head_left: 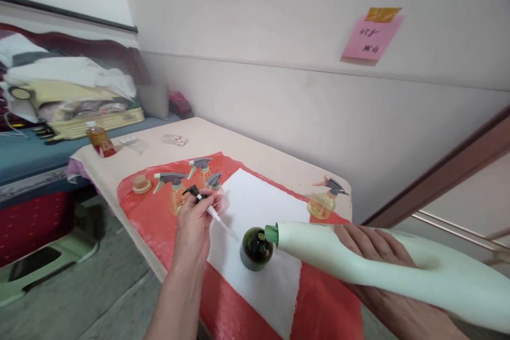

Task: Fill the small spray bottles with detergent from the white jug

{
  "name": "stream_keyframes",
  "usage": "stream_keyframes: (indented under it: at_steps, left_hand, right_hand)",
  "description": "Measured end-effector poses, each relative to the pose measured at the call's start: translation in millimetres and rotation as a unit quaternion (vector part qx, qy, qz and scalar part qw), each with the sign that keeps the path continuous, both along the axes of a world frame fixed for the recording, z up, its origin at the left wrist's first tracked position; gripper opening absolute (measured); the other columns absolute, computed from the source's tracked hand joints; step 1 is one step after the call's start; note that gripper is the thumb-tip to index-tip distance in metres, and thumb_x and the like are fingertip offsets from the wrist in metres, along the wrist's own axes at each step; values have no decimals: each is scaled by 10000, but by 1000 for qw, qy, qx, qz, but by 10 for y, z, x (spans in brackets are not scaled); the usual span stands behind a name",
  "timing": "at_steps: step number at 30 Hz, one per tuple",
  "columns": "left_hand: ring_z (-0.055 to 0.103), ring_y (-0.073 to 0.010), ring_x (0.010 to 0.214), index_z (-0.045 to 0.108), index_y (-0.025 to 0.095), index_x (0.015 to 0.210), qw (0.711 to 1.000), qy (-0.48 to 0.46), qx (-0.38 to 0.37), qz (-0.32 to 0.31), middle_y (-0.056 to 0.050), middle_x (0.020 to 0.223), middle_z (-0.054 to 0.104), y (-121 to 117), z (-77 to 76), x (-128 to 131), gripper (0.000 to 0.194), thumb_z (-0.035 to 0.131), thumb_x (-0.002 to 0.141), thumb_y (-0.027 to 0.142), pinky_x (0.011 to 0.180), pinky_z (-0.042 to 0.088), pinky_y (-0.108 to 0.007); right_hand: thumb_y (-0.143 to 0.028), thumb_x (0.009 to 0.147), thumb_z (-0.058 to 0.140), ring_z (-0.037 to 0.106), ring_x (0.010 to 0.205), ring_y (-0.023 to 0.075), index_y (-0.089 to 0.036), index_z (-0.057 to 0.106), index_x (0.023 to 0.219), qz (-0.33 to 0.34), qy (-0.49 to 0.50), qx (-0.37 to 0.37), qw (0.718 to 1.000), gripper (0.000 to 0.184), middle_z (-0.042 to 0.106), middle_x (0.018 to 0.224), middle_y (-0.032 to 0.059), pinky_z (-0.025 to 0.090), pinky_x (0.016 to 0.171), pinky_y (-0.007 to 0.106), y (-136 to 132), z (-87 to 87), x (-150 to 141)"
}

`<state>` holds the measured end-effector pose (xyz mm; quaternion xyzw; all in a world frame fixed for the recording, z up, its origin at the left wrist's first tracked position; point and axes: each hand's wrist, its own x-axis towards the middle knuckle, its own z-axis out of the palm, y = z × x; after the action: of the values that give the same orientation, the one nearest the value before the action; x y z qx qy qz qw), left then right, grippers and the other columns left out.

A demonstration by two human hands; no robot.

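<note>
Pale-green jug (314, 245) fills the curled right grip (374, 245), while the left grip (196, 220) pinches a black-topped pump (194, 191).

Right of the upright dark green bottle (255, 256), a pale green jug (384, 272) leans nearly level, spout (271, 234) near the bottle's top; left slants a black-headed, white-tubed pump (213, 213).

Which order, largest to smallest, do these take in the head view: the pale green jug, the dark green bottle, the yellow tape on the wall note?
1. Pale green jug, though its nearness may exaggerate it
2. Dark green bottle
3. Yellow tape
</note>
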<state>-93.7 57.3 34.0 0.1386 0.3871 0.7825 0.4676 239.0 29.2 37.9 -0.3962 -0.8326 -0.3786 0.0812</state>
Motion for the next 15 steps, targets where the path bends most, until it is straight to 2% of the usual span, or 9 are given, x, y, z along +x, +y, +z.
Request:
stream_keyframes:
  at_steps: [3, 6, 15]
  left_hand:
    - [655, -133, 706, 672, 153, 722, 1000, 2, -1, 1, -17, 693, 674, -5, 7, 1, 209, 808, 564, 161, 658, 507, -225]
    - [653, -131, 707, 674, 151, 724, 1000, 4, -4, 2, -16, 696, 671, -11, 6, -2, 215, 812, 561, 167, 663, 507, -224]
    - [654, -128, 708, 670, 151, 728, 1000, 2, -8, 0, -9, 696, 671, -6, 2, -4, 218, 813, 564, 162, 668, 504, -226]
  right_hand:
    - [-186, 865, 529, 562, 1082, 350, -78, 548, 1267, -9, 14, -15, 1000, 417, 626, 1203, 191, 465, 950, 558, 25, -67, 31]
    - [-190, 872, 504, 566, 1077, 347, -79, 559, 1260, -5, 9, -5, 1000, 407, 627, 1190, 199, 463, 948, 557, 28, -57, 17]
    - [-61, 854, 424, 601, 1043, 351, -65, 593, 1223, -10, -63, 19, 998, 406, 642, 1152, 207, 488, 926, 548, -81, 219, -127]
